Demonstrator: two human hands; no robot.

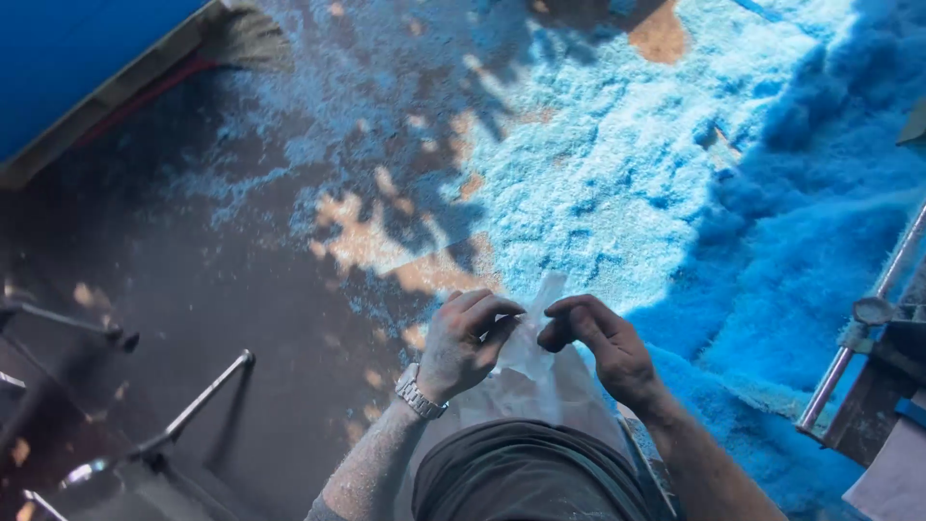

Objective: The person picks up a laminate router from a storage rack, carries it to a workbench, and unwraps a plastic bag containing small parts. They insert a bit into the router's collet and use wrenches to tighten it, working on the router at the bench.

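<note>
My left hand (468, 340) and my right hand (600, 342) are held close together in front of my body, low in the head view. Both pinch the top edge of a thin clear plastic bag (536, 362) that hangs between them. A metal wristwatch (421, 393) sits on my left wrist. Fine pale dust covers my left forearm. Below the bag, my dark shirt hides its lower part.
A wide heap of bright blue granular material (675, 164) spreads over the brown floor (241, 280), thinning toward the left. A broom head (246, 39) lies at the top left by a blue wall. Metal rods (198, 403) stand at lower left; a metal pipe frame (858, 338) at right.
</note>
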